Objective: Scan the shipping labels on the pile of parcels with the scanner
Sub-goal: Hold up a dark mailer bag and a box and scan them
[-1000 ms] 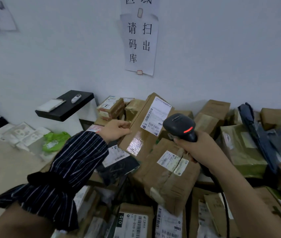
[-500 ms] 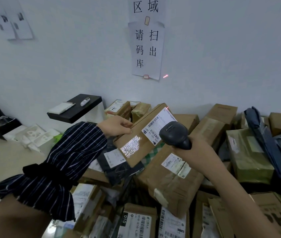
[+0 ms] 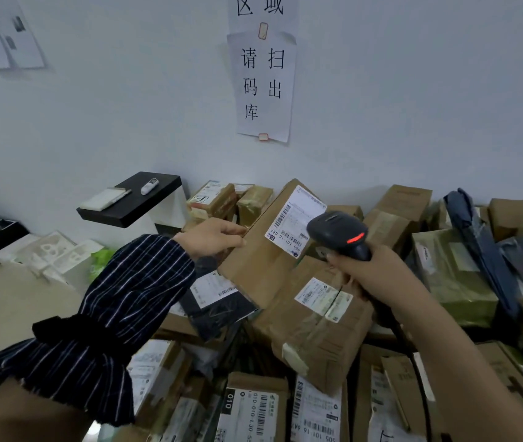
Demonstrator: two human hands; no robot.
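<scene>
A brown cardboard parcel point(image 3: 257, 266) is tilted up on top of the pile, its white shipping label point(image 3: 293, 220) facing me. My left hand point(image 3: 210, 237) grips the parcel's left edge. My right hand point(image 3: 368, 269) grips the handle of a black scanner point(image 3: 338, 232) with a red light on its side; its head is right beside the label. Under it lies another brown parcel point(image 3: 311, 333) with a white and green label point(image 3: 324, 298). A black cable point(image 3: 419, 378) hangs from the scanner.
Many more cardboard parcels and dark bags fill the pile point(image 3: 445, 275) against the white wall. A black shelf point(image 3: 132, 202) with a notepad and a small white device juts out on the left. White foam trays point(image 3: 52, 253) lie on the floor. A paper sign point(image 3: 265, 84) hangs above.
The scanner has moved a little right, clear of the label, with its red side light showing again. The red laser dot on the wall is gone. My left hand still holds the tilted parcel.
</scene>
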